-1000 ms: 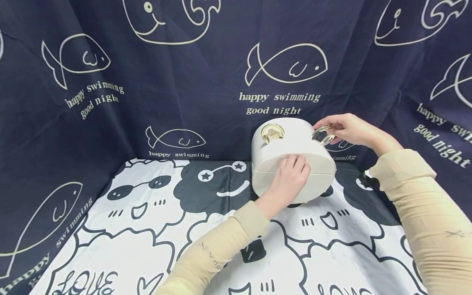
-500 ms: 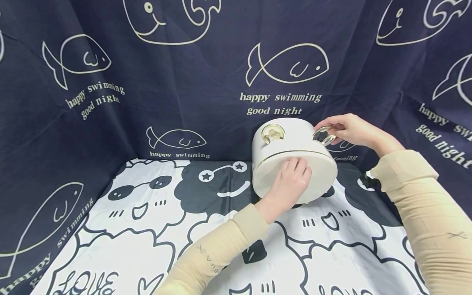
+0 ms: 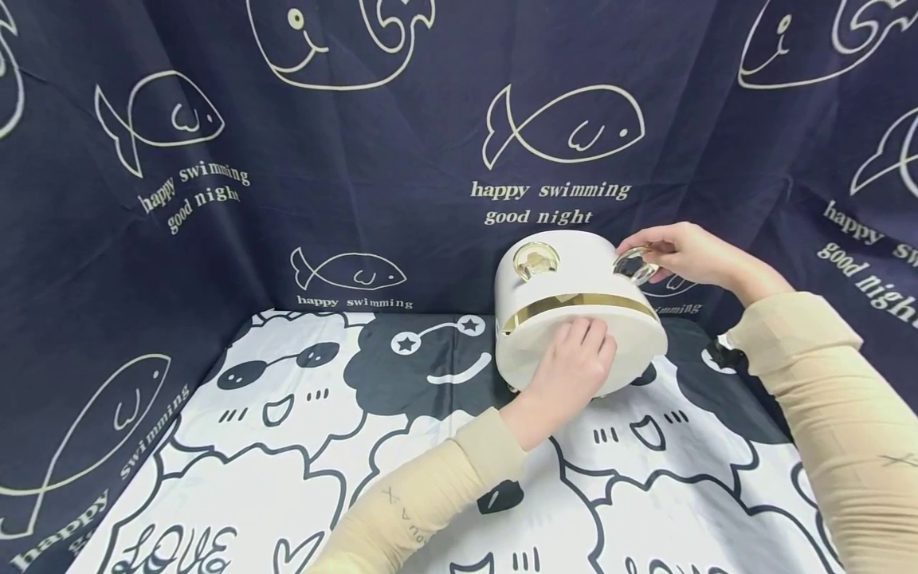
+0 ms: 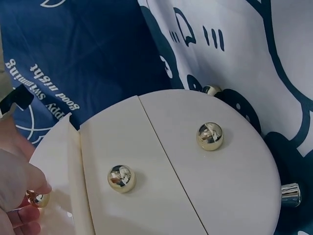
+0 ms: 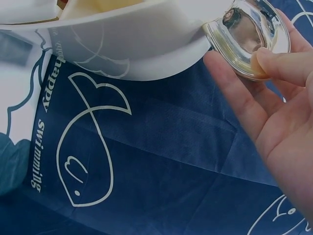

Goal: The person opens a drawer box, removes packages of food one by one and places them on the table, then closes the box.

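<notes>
A white rounded jewelry box (image 3: 577, 271) stands at the back of the cloth, with two shiny gold ear-shaped pieces on top. Its top drawer (image 3: 527, 339) is partly pulled out, and a gold strip (image 3: 574, 301) shows behind the drawer front. My left hand (image 3: 574, 363) pinches the top drawer's gold knob (image 4: 38, 198). Two more round gold knobs, such as the middle knob (image 4: 122, 178), sit on the lower drawer fronts in the left wrist view. With thumb and fingers, my right hand (image 3: 688, 253) grips the right gold ear (image 5: 247, 34); the left gold ear (image 3: 535, 261) is untouched.
A white cloth (image 3: 244, 486) with black cartoon sheep covers the surface. Close behind the box hangs a dark blue curtain (image 3: 402, 175) with fish drawings, which continues along both sides. Short metallic feet, such as one foot (image 4: 290, 195), jut from the box's underside.
My left hand has drawn the top drawer outward, widening the gap and exposing the gold strip. My right hand keeps its hold on the right ear. The head view has shifted slightly.
</notes>
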`<state>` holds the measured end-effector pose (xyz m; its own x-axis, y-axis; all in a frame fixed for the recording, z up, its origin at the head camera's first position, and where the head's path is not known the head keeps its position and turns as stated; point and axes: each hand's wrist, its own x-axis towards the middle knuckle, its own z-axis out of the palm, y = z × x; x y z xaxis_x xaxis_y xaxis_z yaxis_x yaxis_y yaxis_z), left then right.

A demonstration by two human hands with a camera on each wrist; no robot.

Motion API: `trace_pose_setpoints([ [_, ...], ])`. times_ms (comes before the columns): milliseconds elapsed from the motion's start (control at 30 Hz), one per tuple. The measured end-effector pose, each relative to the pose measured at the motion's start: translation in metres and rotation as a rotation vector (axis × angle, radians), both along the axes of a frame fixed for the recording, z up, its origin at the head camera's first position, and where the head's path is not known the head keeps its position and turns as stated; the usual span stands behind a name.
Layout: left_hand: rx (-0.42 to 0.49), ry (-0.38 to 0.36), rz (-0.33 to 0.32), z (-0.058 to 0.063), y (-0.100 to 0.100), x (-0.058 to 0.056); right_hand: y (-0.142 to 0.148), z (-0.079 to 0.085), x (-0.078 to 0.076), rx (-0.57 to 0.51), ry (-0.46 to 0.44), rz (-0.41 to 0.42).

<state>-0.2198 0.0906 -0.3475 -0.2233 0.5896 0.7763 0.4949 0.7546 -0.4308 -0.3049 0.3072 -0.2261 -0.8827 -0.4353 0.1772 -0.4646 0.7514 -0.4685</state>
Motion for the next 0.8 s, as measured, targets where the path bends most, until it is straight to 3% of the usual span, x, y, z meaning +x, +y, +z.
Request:
trace_pose_setpoints([
  [233, -0.005, -0.037, 0.003, -0.006, 0.003, 0.007, -0.001, 0.0, 0.0, 0.011, -0.011, -0.006],
  [400, -0.001, -0.022, -0.015, -0.006, 0.001, 0.016, -0.001, -0.001, 0.0, 0.011, -0.002, 0.006],
  [600, 0.002, 0.02, -0.033, 0.004, -0.005, 0.03, 0.001, -0.002, -0.001, 0.006, 0.013, 0.015],
  [800, -0.022, 0.012, -0.033, 0.016, -0.013, 0.045, 0.005, -0.004, -0.001, -0.023, 0.023, 0.039],
])
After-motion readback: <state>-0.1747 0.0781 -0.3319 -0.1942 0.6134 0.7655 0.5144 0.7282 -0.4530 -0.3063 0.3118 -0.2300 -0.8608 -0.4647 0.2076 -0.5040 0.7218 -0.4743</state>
